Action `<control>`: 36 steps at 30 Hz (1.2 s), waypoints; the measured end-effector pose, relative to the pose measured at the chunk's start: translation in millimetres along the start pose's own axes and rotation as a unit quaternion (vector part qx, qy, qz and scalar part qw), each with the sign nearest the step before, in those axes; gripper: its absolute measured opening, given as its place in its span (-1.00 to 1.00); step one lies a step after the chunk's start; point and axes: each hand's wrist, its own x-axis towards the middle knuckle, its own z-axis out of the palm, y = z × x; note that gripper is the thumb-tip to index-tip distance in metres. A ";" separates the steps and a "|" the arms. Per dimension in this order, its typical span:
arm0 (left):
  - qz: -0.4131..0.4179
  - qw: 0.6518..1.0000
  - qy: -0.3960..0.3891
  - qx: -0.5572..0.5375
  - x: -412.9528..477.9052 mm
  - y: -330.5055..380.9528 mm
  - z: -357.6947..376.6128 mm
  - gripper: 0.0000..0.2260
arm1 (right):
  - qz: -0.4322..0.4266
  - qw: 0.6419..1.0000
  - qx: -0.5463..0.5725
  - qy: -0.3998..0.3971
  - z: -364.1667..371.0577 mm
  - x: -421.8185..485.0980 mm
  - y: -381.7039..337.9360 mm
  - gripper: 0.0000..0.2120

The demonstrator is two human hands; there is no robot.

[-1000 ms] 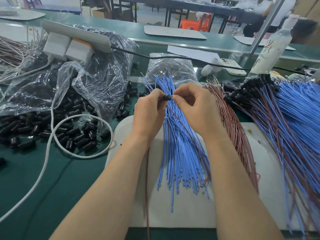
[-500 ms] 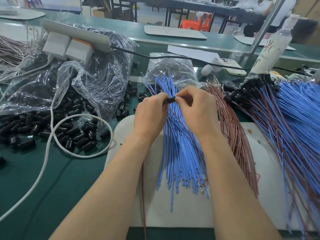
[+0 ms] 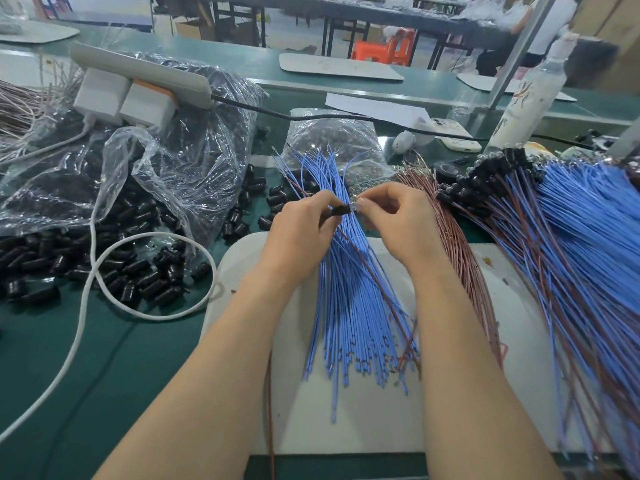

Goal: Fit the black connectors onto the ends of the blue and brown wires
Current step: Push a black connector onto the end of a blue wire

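Observation:
My left hand (image 3: 302, 233) pinches a small black connector (image 3: 338, 210) above a fan of loose blue wires (image 3: 349, 306). My right hand (image 3: 394, 220) pinches a wire end right at the connector's mouth; a brown wire (image 3: 377, 289) trails down from there across the blue ones. A bundle of bare brown wires (image 3: 460, 251) lies just right of my hands. Loose black connectors (image 3: 104, 265) are heaped on the green table at the left. Blue and brown wires with black connectors fitted (image 3: 554, 237) are piled at the right.
A white board (image 3: 381, 417) lies under the wires. A clear plastic bag (image 3: 166, 161) of connectors and a white cable (image 3: 86, 306) sit at the left, a power strip (image 3: 138, 74) behind. A second bag (image 3: 332, 140), a phone (image 3: 453, 133) and a spray bottle (image 3: 530, 98) stand further back.
Both hands have dropped slightly toward me, still joined at the connector. The brown wire hangs lower over the blue bundle.

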 end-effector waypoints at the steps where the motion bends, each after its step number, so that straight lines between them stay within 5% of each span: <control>1: -0.013 1.000 0.003 -0.015 0.4 -0.7 0.2 -0.89 | 0.010 0.999 0.011 0.034 -2.4 1.5 2.2 -0.93; 6: -0.056 0.992 0.069 -0.085 2.6 -4.1 -5.0 -0.90 | 0.057 0.980 -0.091 0.169 -13.3 6.1 18.2 -0.92; 13: -0.065 0.983 0.103 -0.139 0.3 0.9 -9.0 -0.85 | 0.065 0.977 -0.178 0.098 -4.4 5.2 30.2 -0.75; 22: -0.074 0.982 0.108 -0.134 1.8 -1.4 -7.7 -0.90 | 0.010 0.972 -0.221 0.083 10.7 7.5 20.4 -0.76; 36: -0.046 0.985 0.111 -0.123 3.9 -1.5 0.2 -0.91 | 0.072 0.949 -0.305 0.024 33.3 33.3 11.1 -0.77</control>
